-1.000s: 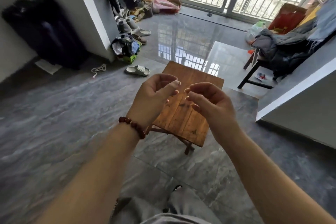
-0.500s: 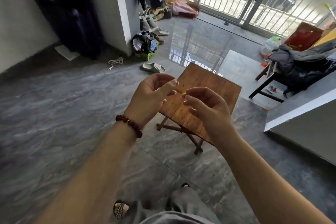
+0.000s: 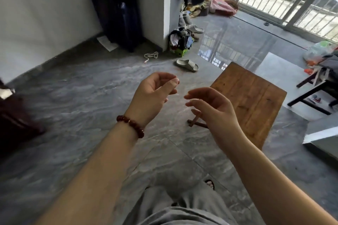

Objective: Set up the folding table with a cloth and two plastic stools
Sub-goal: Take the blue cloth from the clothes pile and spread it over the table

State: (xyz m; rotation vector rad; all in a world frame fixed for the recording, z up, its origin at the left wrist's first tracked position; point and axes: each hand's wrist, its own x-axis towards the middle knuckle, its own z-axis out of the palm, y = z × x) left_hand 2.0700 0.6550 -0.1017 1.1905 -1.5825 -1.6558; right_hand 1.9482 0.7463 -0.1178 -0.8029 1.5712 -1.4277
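Closest in, both forearms reach forward over the grey tiled floor. The left hand, with a beaded bracelet at its wrist, and the right hand hover near each other. Each grip is released, with fingers loosely curled around nothing.

Just past the right hand stands the folding table, already opened and off to the right. Its plank surface is bare, and one wooden leg shows at floor level. It looks like stiff, solid wood, probably moderately heavy, and the hinged legs may swing if it is lifted. The likely safest hold is on the two long edges of the top, one hand on each.

Farther off lie a pale slipper and a dark suitcase against the wall. No cloth or plastic stools are in view.
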